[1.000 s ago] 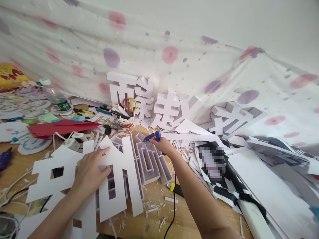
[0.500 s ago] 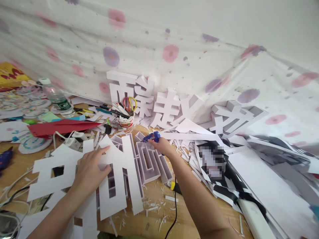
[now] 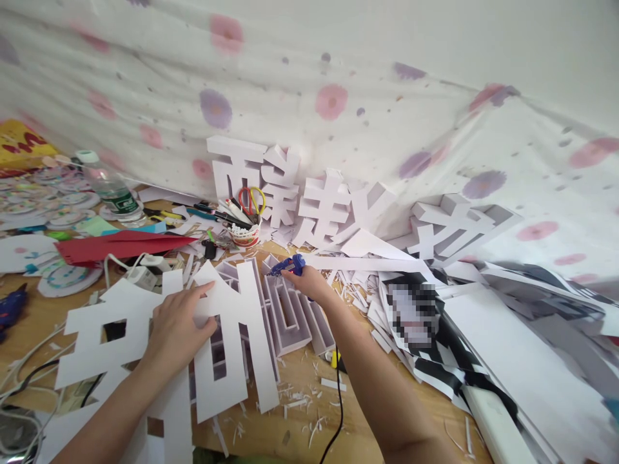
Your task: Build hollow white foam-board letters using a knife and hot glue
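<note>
In the head view my right hand (image 3: 305, 283) is wrapped round a blue hot glue gun (image 3: 290, 265), whose nozzle points left. The nozzle is just over the upper end of an upright-walled white letter frame (image 3: 294, 335). A black cord runs down from under my right wrist. My left hand (image 3: 180, 322) lies on a flat white cut-out character (image 3: 220, 380), with thumb and index finger spread apart. That cut-out partly covers the walled frame beneath it. Further left, under my left forearm, is another white cut-out sheet (image 3: 82, 341).
Finished white 3D characters (image 3: 324, 206) lean against the flowered curtain. A cup of pens and scissors (image 3: 245, 233), a water bottle (image 3: 113, 193) and red paper (image 3: 120, 247) stand or lie behind. Paper scraps (image 3: 355, 293) and white sheets (image 3: 522, 361) lie right; another blue tool (image 3: 12, 309) lies far left.
My right hand and the glue gun have shifted slightly left along the top of the walled frame. My left hand stays on the cut-out, almost unmoved.
</note>
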Available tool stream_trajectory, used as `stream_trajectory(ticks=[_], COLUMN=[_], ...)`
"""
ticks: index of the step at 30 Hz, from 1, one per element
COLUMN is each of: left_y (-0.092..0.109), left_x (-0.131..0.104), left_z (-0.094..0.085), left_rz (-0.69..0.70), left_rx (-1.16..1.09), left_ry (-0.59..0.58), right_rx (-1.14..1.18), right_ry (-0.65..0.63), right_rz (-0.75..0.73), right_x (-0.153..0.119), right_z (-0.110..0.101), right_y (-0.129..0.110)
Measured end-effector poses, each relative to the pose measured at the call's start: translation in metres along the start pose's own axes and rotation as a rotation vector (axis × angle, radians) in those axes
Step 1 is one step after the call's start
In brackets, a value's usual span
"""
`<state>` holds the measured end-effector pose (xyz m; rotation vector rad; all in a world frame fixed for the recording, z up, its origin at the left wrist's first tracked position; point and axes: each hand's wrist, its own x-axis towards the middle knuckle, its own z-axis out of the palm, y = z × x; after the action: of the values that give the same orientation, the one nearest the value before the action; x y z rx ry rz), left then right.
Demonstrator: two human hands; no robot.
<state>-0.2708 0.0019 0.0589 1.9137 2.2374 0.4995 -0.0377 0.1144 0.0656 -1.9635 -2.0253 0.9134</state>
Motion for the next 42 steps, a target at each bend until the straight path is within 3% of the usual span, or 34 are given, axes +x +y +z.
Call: stream_trajectory(ticks=[42], left_y=[0.003], left_x=[-0.002], left_z=[-0.002], left_rz=[0.02], left_rx=[0.012], left_ry=[0.038], right_rx=[-0.042], right_ry=[-0.091], right_rz=[-0.051], right_x=[-0.043], right_z=[-0.003], right_y=[0.023])
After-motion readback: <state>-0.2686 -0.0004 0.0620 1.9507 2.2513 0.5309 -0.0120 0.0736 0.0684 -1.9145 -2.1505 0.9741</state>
